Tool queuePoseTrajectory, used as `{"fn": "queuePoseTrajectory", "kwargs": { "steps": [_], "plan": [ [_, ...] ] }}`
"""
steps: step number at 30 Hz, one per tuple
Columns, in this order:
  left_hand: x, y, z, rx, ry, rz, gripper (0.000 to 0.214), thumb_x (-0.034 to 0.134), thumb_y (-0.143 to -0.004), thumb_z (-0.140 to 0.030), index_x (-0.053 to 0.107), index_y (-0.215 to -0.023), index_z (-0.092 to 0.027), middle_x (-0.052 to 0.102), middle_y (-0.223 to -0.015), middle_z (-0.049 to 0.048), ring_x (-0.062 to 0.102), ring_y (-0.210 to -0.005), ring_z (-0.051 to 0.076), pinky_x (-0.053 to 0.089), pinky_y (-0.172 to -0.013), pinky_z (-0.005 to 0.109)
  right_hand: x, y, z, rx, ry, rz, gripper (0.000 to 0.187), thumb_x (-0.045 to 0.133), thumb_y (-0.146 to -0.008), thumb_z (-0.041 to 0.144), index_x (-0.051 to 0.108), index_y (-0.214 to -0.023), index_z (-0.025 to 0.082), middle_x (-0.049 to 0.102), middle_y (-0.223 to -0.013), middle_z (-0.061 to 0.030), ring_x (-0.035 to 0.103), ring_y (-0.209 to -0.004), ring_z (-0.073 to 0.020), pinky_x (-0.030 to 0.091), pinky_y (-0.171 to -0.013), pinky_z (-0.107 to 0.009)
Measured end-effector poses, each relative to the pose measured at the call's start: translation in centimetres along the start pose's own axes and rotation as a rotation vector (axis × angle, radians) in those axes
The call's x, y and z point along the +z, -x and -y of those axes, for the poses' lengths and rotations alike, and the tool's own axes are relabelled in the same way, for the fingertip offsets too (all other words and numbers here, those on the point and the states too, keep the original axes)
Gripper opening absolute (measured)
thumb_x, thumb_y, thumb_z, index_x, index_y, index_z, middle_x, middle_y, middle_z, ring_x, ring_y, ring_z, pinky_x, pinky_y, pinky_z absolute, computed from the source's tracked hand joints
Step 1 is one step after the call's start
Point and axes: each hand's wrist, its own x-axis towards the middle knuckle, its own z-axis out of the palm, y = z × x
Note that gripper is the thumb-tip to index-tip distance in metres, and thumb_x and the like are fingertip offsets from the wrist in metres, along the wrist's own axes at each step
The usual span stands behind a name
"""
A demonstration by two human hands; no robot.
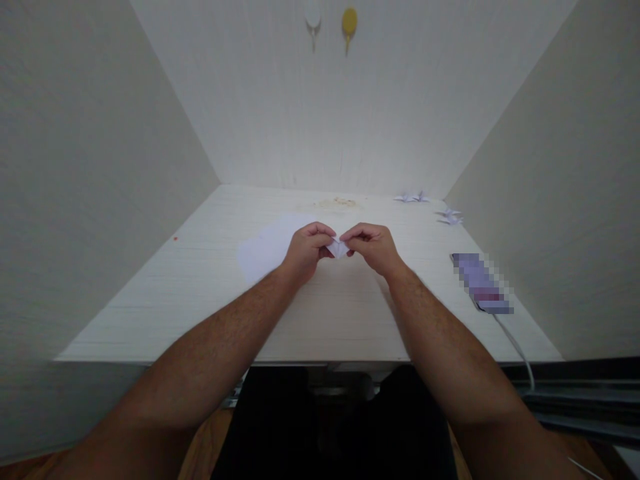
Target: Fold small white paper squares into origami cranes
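A small folded white paper (339, 249) is pinched between my two hands over the middle of the table, its lower corner pointing toward me. My left hand (311, 249) grips its left side between thumb and fingers. On the right side, my right hand (371, 245) holds it the same way, fingers closed. Parts of the paper are covered by my fingertips. Flat white sheets of paper (267, 250) lie on the table just left of my left hand, partly hidden by my forearm.
Several folded paper cranes (413, 197) rest at the back right, with more paper cranes (450, 216) by the right wall. A phone (480, 283) with a white cable (517, 347) lies on the right. Two hooks (349, 23) hang on the back wall. Walls enclose the table (165, 313).
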Motion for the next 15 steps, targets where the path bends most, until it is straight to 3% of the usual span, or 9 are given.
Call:
{"fn": "queuePoseTrajectory", "kwargs": {
  "steps": [8, 15],
  "plan": [
    [0.02, 0.10, 0.25, 0.054, -0.127, 0.019, 0.019, 0.075, -0.060, -0.021, 0.060, -0.072, -0.016, 0.061, -0.058, -0.0012, 0.056, -0.052, 0.010, 0.044, -0.051, 0.023, 0.12, 0.06, 0.27, 0.036, 0.033, -0.003, 0.008, 0.067, -0.068, 0.025, 0.069, -0.070, 0.017, 0.064, -0.057, 0.0012, 0.057, -0.048, -0.0098, 0.048, -0.047, -0.023],
    [0.00, 0.02, 0.31, 0.163, -0.302, -0.032, 0.016, 0.073, -0.062, -0.019, 0.064, -0.075, -0.016, 0.061, -0.058, -0.0021, 0.051, -0.051, 0.008, 0.041, -0.050, 0.022, 0.40, 0.04, 0.05, 0.174, 0.086, -0.039, 0.016, 0.068, -0.070, 0.031, 0.062, -0.068, 0.016, 0.062, -0.055, 0.0005, 0.055, -0.046, -0.0102, 0.043, -0.044, -0.022]
  ]
}}
